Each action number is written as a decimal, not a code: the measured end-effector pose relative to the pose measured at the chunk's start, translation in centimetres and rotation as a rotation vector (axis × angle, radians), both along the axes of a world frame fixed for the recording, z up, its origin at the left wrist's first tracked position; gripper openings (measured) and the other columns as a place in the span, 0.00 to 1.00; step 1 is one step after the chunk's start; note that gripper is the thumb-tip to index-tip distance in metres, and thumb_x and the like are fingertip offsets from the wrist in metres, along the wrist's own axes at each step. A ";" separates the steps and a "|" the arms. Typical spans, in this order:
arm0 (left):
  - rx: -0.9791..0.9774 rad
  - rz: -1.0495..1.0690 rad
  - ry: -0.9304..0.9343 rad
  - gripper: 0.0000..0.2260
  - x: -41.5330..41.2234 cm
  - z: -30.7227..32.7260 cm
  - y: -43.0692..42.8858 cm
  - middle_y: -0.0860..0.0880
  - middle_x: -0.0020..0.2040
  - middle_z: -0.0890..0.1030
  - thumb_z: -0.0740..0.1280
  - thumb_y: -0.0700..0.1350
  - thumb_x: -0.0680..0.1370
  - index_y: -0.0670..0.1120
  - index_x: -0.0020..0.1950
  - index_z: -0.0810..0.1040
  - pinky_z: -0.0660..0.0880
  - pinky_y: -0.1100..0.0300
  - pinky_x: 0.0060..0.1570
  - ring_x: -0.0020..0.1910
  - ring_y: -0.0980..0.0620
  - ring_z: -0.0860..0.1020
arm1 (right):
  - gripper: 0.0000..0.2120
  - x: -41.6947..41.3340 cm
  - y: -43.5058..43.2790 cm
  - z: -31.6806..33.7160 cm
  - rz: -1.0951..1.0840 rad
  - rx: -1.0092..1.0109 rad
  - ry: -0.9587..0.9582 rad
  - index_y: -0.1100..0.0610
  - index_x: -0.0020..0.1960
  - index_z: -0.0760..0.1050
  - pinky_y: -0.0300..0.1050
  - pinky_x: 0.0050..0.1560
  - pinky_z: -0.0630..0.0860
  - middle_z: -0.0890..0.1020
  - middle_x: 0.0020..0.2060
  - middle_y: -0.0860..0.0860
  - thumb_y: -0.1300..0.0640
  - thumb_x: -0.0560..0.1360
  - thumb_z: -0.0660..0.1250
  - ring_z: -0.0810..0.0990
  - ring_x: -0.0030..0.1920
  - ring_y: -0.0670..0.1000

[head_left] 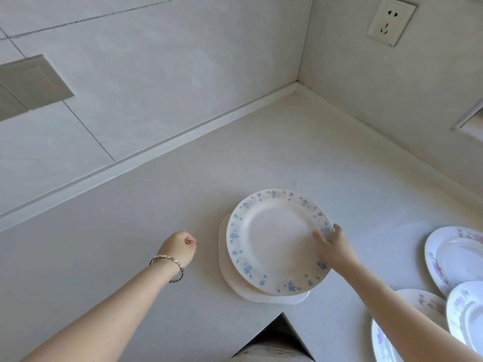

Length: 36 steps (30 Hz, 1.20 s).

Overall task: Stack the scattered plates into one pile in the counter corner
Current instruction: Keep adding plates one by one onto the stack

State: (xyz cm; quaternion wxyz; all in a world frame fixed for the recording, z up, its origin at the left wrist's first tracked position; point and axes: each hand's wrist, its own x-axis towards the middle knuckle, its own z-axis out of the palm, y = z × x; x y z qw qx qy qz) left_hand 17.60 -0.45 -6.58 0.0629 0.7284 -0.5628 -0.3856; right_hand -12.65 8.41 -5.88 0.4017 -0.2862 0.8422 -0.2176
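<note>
Right hand (337, 250): fingers pinching blue-flowered plate's (274, 239) 4 o'clock rim.
Left hand (180, 246): fisted, empty, at plate's 9 o'clock.
Pile (230, 278): beneath plate.

You are looking at a pale speckled countertop (261, 158) meeting two light tiled walls (156, 61) at a corner, with a white socket (391, 20) on the right wall.

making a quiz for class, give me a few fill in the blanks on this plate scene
1. The top plate on the pile has a ____ floral rim.
2. The ____ hand grips that plate's edge.
3. The left hand wears a ____ at the wrist.
4. The socket is on the ____.

Missing words: blue; right; bracelet; wall
</note>
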 end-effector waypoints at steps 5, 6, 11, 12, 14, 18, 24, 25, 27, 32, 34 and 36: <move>-0.005 0.003 -0.004 0.13 0.0 -0.2 0.1 0.45 0.41 0.81 0.59 0.39 0.76 0.52 0.33 0.72 0.77 0.54 0.51 0.48 0.42 0.82 | 0.24 0.6 -1.0 -0.8 -0.056 0.015 -0.113 0.61 0.70 0.60 0.53 0.52 0.76 0.76 0.59 0.59 0.52 0.78 0.56 0.77 0.56 0.60; -0.005 0.010 -0.006 0.13 0.0 -0.3 0.1 0.44 0.41 0.81 0.59 0.39 0.76 0.52 0.33 0.71 0.76 0.54 0.50 0.48 0.42 0.82 | 0.23 0.5 -1.0 -0.7 -0.017 0.050 -0.086 0.62 0.69 0.62 0.54 0.52 0.78 0.77 0.57 0.61 0.52 0.77 0.56 0.78 0.54 0.60; -0.007 0.041 -0.041 0.13 0.3 -0.9 1.0 0.42 0.45 0.83 0.58 0.39 0.76 0.51 0.33 0.71 0.76 0.55 0.49 0.49 0.42 0.82 | 0.30 1.7 -1.6 1.3 0.304 0.041 0.439 0.61 0.74 0.54 0.54 0.71 0.60 0.62 0.71 0.58 0.54 0.76 0.60 0.59 0.72 0.60; -0.006 0.047 -0.051 0.12 0.5 -1.0 1.3 0.41 0.46 0.84 0.58 0.39 0.76 0.49 0.34 0.72 0.76 0.55 0.49 0.49 0.42 0.82 | 0.29 2.4 -1.9 2.1 0.411 -0.060 0.529 0.59 0.74 0.56 0.52 0.72 0.59 0.62 0.72 0.57 0.54 0.76 0.60 0.57 0.73 0.58; 0.002 0.056 -0.068 0.09 0.8 -1.1 1.9 0.41 0.47 0.84 0.58 0.39 0.76 0.46 0.37 0.73 0.75 0.56 0.46 0.49 0.42 0.82 | 0.22 3.8 -2.9 3.3 0.612 -0.194 0.505 0.56 0.71 0.64 0.48 0.70 0.63 0.68 0.69 0.53 0.54 0.77 0.59 0.63 0.71 0.54; 0.017 0.115 -0.072 0.09 2.8 -1.0 3.5 0.43 0.46 0.83 0.58 0.39 0.76 0.48 0.38 0.74 0.71 0.59 0.43 0.49 0.42 0.81 | 0.15 8.2 -5.9 4.8 0.929 -0.078 0.316 0.53 0.63 0.73 0.43 0.56 0.73 0.80 0.57 0.50 0.53 0.78 0.58 0.77 0.58 0.52; 0.009 0.290 -0.094 0.12 9.3 -0.2 6.2 0.46 0.42 0.81 0.57 0.39 0.76 0.50 0.34 0.71 0.74 0.56 0.45 0.49 0.43 0.81 | 0.14 18.4 -8.7 5.8 1.268 -0.039 0.385 0.58 0.57 0.75 0.45 0.53 0.72 0.79 0.58 0.55 0.56 0.77 0.56 0.77 0.59 0.57; 0.007 0.321 -0.093 0.11 10.8 -0.2 6.8 0.46 0.42 0.81 0.57 0.39 0.76 0.49 0.35 0.72 0.75 0.56 0.47 0.49 0.44 0.82 | 0.14 20.3 -8.9 5.6 1.300 -0.058 0.395 0.57 0.58 0.75 0.46 0.55 0.73 0.79 0.59 0.55 0.56 0.77 0.56 0.77 0.60 0.57; 0.010 0.363 -0.112 0.09 13.9 0.1 7.9 0.45 0.43 0.80 0.57 0.39 0.76 0.47 0.38 0.72 0.75 0.56 0.47 0.49 0.44 0.81 | 0.15 24.0 -8.8 5.3 1.378 -0.067 0.410 0.57 0.59 0.76 0.48 0.58 0.73 0.79 0.59 0.54 0.55 0.77 0.56 0.77 0.60 0.57; 0.015 0.481 -0.157 0.11 23.4 -0.3 10.8 0.47 0.39 0.76 0.57 0.38 0.76 0.48 0.35 0.70 0.68 0.61 0.42 0.42 0.47 0.75 | 0.15 33.4 -7.4 4.0 1.546 -0.056 0.418 0.56 0.59 0.75 0.46 0.56 0.73 0.79 0.58 0.54 0.55 0.78 0.55 0.77 0.59 0.56; 0.032 0.503 -0.171 0.14 27.6 -0.7 11.7 0.49 0.38 0.76 0.57 0.37 0.75 0.50 0.32 0.67 0.67 0.62 0.42 0.43 0.48 0.74 | 0.14 37.0 -6.8 3.2 1.564 -0.042 0.407 0.55 0.58 0.75 0.45 0.53 0.72 0.79 0.57 0.53 0.55 0.78 0.55 0.78 0.57 0.55; 0.057 0.501 -0.191 0.15 31.8 -1.1 12.6 0.52 0.36 0.73 0.56 0.37 0.75 0.51 0.31 0.66 0.66 0.62 0.42 0.43 0.48 0.73 | 0.14 40.6 -6.3 2.3 1.560 -0.022 0.412 0.55 0.58 0.75 0.44 0.49 0.71 0.80 0.55 0.52 0.55 0.78 0.54 0.79 0.55 0.54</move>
